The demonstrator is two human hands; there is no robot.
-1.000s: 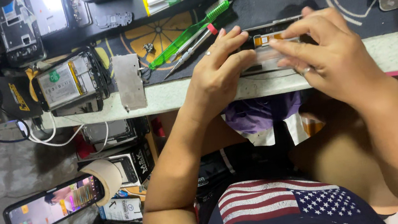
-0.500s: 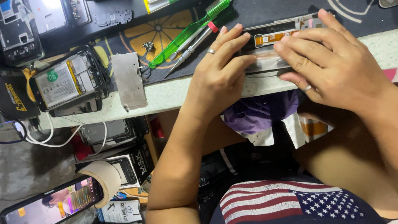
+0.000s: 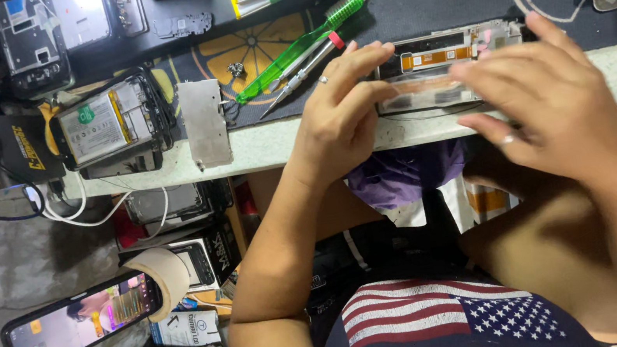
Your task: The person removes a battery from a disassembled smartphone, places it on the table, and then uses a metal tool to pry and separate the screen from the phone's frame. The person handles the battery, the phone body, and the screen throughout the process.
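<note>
The left hand (image 3: 341, 118) is pressing flat, fingers spread, on the opened phone frame (image 3: 452, 62) lying at the bench edge (image 3: 274, 145); the right hand (image 3: 550, 100) is pinching the frame's near side, blurred.

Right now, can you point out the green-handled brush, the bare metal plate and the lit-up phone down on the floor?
green-handled brush (image 3: 293, 50), head view, on the middle of its clear green handle.
bare metal plate (image 3: 205, 122), head view, on the middle of its flat face.
lit-up phone (image 3: 80, 323), head view, on the middle of its glowing screen.
</note>
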